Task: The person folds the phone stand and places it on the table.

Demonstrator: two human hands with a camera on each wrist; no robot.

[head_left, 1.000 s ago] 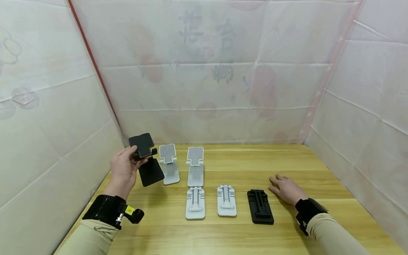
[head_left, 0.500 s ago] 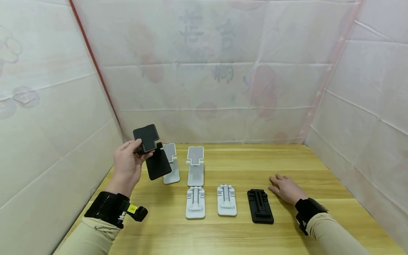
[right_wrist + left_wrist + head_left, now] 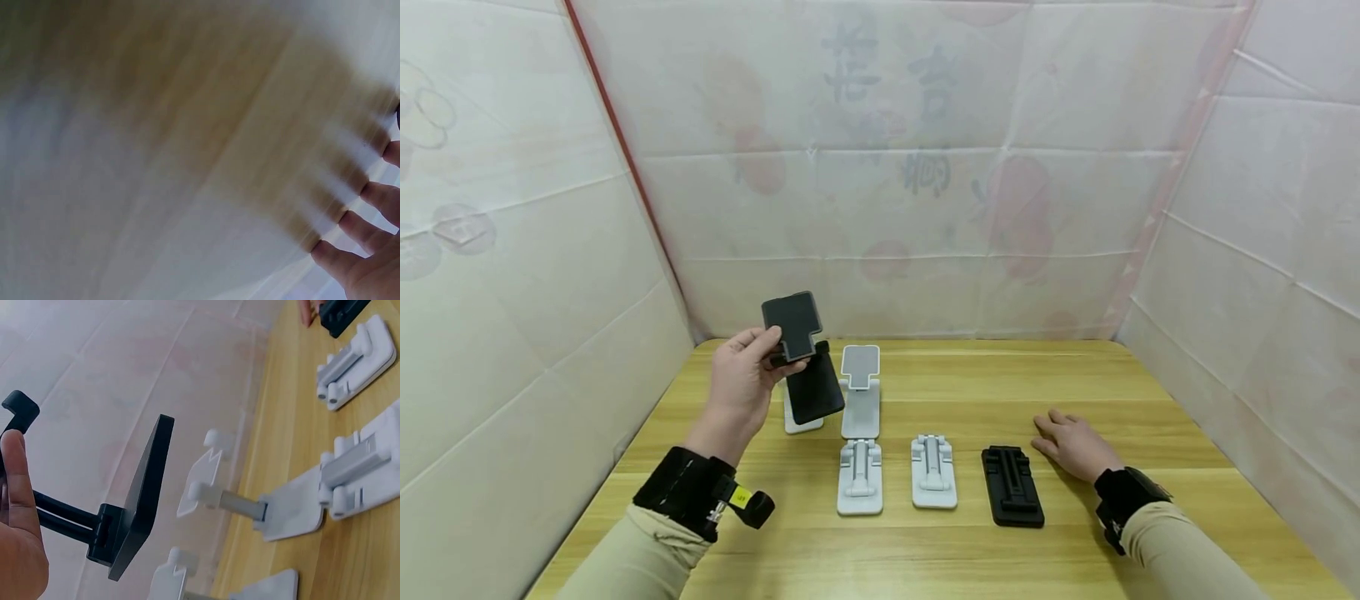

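Observation:
An unfolded black phone stand (image 3: 816,387) is held up above the table by my left hand (image 3: 739,385), with thumb and fingers gripping its upper plate. In the left wrist view, the arm and flat base of the black phone stand (image 3: 144,500) show from the side. Partly behind it in the head view is an unfolded white phone stand (image 3: 803,425). Just to its right stands another unfolded white phone stand (image 3: 861,412). My right hand (image 3: 1078,448) rests on the table with fingers relaxed and spread, holding nothing, beside a folded black phone stand (image 3: 1013,487).
Two folded white phone stands, one (image 3: 860,479) directly in front of an unfolded one and another (image 3: 933,473) farther right, lie on the wooden table (image 3: 970,558). White sheeting (image 3: 925,283) encloses the table's back and sides.
My left hand has carried the black phone stand to the right and raised it slightly, so it now covers most of the leftmost white stand. The right hand has stayed put.

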